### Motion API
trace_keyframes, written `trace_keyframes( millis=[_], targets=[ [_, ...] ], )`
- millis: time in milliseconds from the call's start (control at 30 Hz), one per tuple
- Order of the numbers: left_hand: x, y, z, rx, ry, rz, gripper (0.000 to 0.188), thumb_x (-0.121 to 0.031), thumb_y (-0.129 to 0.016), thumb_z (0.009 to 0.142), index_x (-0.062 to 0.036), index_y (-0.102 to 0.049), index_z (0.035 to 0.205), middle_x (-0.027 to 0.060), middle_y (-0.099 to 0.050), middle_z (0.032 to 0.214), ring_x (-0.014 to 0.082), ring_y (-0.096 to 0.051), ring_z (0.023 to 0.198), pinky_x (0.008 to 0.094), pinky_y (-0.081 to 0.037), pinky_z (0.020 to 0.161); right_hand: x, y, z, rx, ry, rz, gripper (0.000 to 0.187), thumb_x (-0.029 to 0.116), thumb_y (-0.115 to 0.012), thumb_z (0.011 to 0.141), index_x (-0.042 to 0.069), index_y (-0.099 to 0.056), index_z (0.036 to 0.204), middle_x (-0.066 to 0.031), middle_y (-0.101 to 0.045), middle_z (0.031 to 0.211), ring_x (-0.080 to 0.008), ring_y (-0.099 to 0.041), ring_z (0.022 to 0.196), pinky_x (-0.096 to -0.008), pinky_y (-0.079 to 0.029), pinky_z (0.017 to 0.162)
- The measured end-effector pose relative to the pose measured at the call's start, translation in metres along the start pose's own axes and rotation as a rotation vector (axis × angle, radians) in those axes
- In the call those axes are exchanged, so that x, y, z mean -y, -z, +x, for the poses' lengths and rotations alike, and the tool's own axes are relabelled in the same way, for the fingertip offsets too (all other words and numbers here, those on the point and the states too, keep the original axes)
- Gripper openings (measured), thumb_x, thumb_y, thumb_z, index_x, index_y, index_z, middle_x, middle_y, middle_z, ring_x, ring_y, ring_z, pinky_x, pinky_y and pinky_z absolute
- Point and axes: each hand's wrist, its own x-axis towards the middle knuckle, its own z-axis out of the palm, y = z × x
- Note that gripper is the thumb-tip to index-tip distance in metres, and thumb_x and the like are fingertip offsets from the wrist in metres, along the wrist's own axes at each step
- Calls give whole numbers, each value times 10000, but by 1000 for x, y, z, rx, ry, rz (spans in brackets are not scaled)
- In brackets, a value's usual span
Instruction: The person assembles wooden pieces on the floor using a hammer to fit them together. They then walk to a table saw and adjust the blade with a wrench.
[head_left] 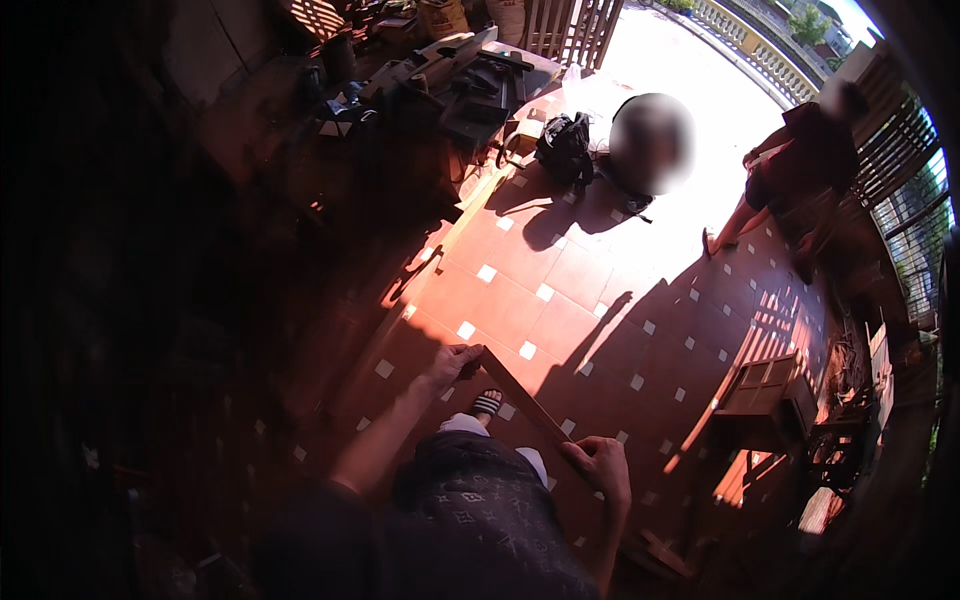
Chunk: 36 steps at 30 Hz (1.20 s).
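A long, thin strip of brown wood [525, 402] slants in front of my body, from upper left to lower right. My left hand [457, 362] is closed round its far end, fingers curled under. Nearer to me and to the right, my right hand [602, 464] grips the other end, the thumb lying along the wood. Below the strip show my dark patterned shorts [490, 500] and one foot in a striped sandal [487, 403].
A cluttered workbench [480, 95] with dark tools stands at the upper left. Beyond it sits a black bag [567, 150] beside a blurred round shape. A person [810, 150] stands at the far right. Small wooden furniture [757, 385] stands at the right on the tiled floor [590, 340].
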Motion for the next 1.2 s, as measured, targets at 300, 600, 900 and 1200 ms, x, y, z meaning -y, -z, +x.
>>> trace_keyframes(
  millis=[300,600,900,1200],
  targets=[
    [-50,-22,118,-362,49,-51,292,-417,-757,971,-147,-698,875,-39,-671,792,70,-595,627,247,-516,626,33,105,209,181,182,-183,450,426,-761,881,-17,-803,943,-158,-741,748,-198,-722,681,-364,-556,660],
    [-78,-104,239,-757,-29,-181,356,-461,-770,950,-111,-716,917,-14,-665,827,96,-622,776,283,-518,722,57,204,442,488,415,-492,485,439,-708,923,-31,-772,824,-104,-635,554,-180,-636,501,-360,-479,508],
    [-43,-178,249,-1052,-154,-154,511,-560,-688,973,-55,-733,912,19,-721,808,105,-674,741,278,-545,652,155,247,612,883,855,-846,416,351,-753,919,-18,-738,728,-78,-588,502,-180,-564,481,-383,-421,514],
    [-43,-202,224,-1376,-223,-448,520,-579,-600,1018,-85,-712,901,1,-653,741,99,-601,629,267,-483,557,233,168,620,1109,1120,-883,423,391,-788,880,-7,-737,743,-125,-658,651,-176,-639,555,-366,-473,543]
  ],
)
